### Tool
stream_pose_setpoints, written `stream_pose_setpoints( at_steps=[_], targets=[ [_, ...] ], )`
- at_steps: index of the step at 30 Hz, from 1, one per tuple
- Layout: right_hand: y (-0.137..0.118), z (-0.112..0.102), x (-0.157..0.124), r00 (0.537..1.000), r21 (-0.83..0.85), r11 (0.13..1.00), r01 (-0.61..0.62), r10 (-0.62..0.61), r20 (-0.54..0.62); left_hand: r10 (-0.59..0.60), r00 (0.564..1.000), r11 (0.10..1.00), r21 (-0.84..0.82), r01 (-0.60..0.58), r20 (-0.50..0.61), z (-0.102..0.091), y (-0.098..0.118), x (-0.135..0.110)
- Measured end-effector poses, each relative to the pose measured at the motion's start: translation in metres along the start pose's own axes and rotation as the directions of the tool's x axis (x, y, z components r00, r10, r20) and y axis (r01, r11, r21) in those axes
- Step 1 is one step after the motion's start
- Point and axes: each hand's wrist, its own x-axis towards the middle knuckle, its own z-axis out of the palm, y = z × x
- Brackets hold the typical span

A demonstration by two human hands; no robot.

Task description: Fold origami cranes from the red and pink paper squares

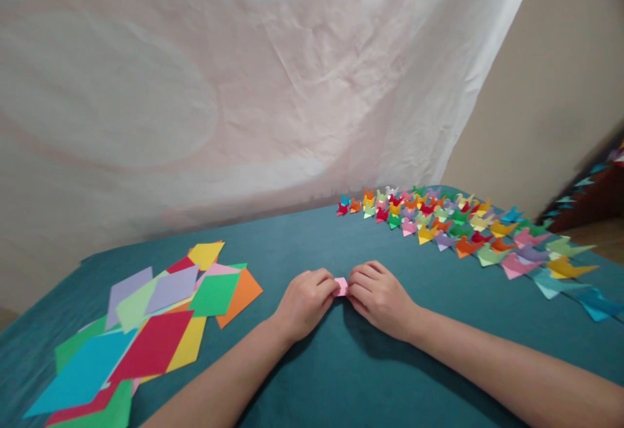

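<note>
A small piece of folded pink paper (341, 287) shows between my two hands, low over the middle of the table. My left hand (307, 299) pinches its left side with the fingers curled. On the right side, my right hand (379, 296) grips it the same way, fingers bent and pressed together. Most of the paper is covered by my fingertips, so its full shape is hidden.
Loose coloured paper sheets (168, 289) lie overlapping on the left of the teal-covered table (292, 239). Rows of small folded paper birds (458, 233) stand at the back right. Behind hangs a pale pink and white cloth (273, 77), with a plain wall (560, 77) to its right.
</note>
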Motion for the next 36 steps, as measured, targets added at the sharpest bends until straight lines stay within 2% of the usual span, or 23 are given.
stream_pose_setpoints(
  at_steps=[8, 14, 20, 23, 28, 36],
  targets=[
    [0.003, 0.001, -0.001, 0.998, 0.113, 0.992, -0.055, 0.053, 0.023, -0.012, 0.998, 0.999, -0.049, 0.015, 0.057, -0.003, 0.002, 0.000],
    [0.005, 0.000, -0.003, 0.993, 0.236, 0.965, -0.111, 0.098, 0.067, 0.052, 0.994, 0.993, -0.115, -0.041, 0.097, -0.010, -0.001, 0.001],
    [0.014, 0.005, -0.002, 0.947, 0.465, 0.826, -0.320, 0.288, 0.141, 0.064, 0.986, 0.981, -0.189, -0.034, 0.155, -0.021, -0.002, 0.003],
    [0.020, 0.007, -0.001, 0.929, 0.528, 0.764, -0.371, 0.316, 0.195, 0.063, 0.985, 0.971, -0.238, -0.024, 0.159, -0.023, -0.003, 0.003],
    [0.023, 0.007, 0.001, 0.919, 0.562, 0.727, -0.394, 0.329, 0.218, 0.031, 0.989, 0.941, -0.337, 0.019, 0.142, -0.019, -0.006, 0.002],
    [0.022, 0.005, 0.002, 0.935, 0.576, 0.736, -0.355, 0.283, 0.215, -0.098, 0.990, 0.865, -0.483, 0.134, 0.098, -0.010, -0.005, 0.003]
  ],
)
